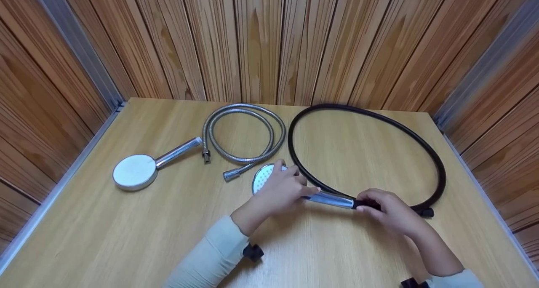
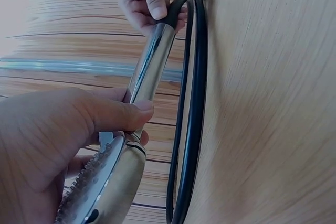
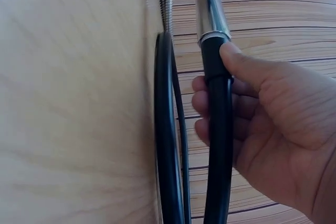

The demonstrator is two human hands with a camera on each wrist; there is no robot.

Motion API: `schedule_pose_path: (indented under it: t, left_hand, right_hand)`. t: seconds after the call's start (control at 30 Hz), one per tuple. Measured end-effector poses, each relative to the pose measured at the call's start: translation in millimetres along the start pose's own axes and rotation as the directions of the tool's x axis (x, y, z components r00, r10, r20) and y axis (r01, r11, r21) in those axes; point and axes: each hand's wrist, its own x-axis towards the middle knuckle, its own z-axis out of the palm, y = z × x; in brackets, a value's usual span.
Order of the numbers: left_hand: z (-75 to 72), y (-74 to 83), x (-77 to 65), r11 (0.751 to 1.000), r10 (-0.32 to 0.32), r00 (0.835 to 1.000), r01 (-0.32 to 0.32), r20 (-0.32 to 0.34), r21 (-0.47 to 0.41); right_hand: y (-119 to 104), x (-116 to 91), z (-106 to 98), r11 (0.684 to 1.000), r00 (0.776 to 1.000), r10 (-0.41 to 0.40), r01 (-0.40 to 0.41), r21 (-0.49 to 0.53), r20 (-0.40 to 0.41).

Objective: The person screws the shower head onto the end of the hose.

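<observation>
My left hand (image 1: 280, 189) grips a chrome shower head (image 1: 330, 198) around its neck, thumb along the handle in the left wrist view. Its nozzle face, partly covered by my fingers, points up and left. At the handle's lower end my right hand (image 1: 391, 210) holds the black end fitting (image 3: 212, 59) of a black shower hose (image 1: 438, 170), thumb on one side and fingers curled around the other. The fitting sits right against the handle's end, in line with it. From there the hose loops back over the table, its other end lying near my right wrist.
A silver metal hose (image 1: 280, 132) lies coiled at the table's back middle, both end fittings toward the front. Left of it rests a second shower head (image 1: 134, 172) with a white round face. Wood-panelled walls (image 1: 261, 44) enclose the wooden table (image 1: 126, 237) at the back and sides.
</observation>
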Motion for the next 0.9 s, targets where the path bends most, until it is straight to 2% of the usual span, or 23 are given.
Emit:
schedule_pose_path:
  t: [0.17, 0.3, 0.43, 0.67, 0.9]
  left_hand:
    - [1.7, -1.9, -1.4, 1.0, 0.006, 1.0, -0.006, -0.023, 0.002]
    - [2.4, -2.5, -1.7, 1.0, 0.01, 1.0, -0.01, -0.023, -0.001]
    - [1.7, -2.6, -0.9, 1.0, 0.012, 1.0, -0.012, -0.025, 0.008]
    - [0.9, -2.8, -0.4, 1.0, 0.017, 1.0, -0.017, -0.018, 0.025]
    - [0.4, -2.0, -1.2, 1.0, 0.022, 0.999, -0.021, -0.027, 0.024]
  right_hand:
    - [3.7, 1.5, 8.0, 0.997, 0.986, -0.08, 0.081, 0.002, -0.148]
    - [3.3, 1.4, 10.4, 0.996, 0.98, -0.085, 0.084, -0.011, -0.181]
    - [2.1, 1.3, 9.0, 0.997, 0.985, -0.071, 0.071, -0.007, -0.159]
    - [4.3, 1.9, 3.2, 0.99, 0.989, -0.131, 0.128, -0.053, -0.063]
    - [4.2, 0.5, -2.2, 0.999, 0.999, -0.024, 0.023, 0.035, 0.046]
